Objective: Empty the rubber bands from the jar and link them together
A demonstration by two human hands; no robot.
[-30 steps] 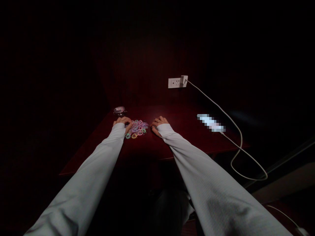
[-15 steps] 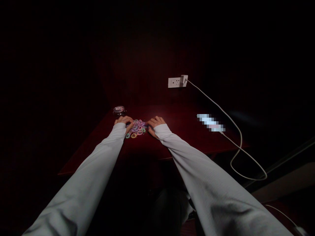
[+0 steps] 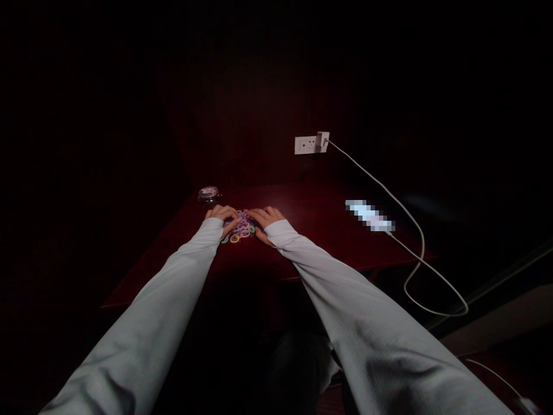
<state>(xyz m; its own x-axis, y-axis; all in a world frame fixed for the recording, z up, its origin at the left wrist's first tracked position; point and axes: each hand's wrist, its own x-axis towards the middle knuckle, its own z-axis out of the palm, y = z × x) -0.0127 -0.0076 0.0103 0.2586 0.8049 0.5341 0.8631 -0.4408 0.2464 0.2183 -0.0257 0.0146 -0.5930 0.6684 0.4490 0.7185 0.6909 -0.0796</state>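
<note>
A small pile of hair ties in pink, purple, green and yellow lies on the dark red table. Cupped against its left side is my left hand, thumb apart from the curved fingers, with its fingertips at the ties. On the opposite side my right hand curves around the pile, also open, its fingers reaching over the right edge. Both palms face inward, and some ties are hidden beneath the fingers. Just beyond my left hand stands a round clear jar with a pinkish top.
The dark red table stands against a dark wall. A phone-like device, blurred out, lies at the right. Its white cable loops past the table's edge and up to a charger in the wall socket.
My right hand has moved left onto the edge of the hair ties, and my left hand slightly right. The gap between them is narrower and the pile is more gathered.
</note>
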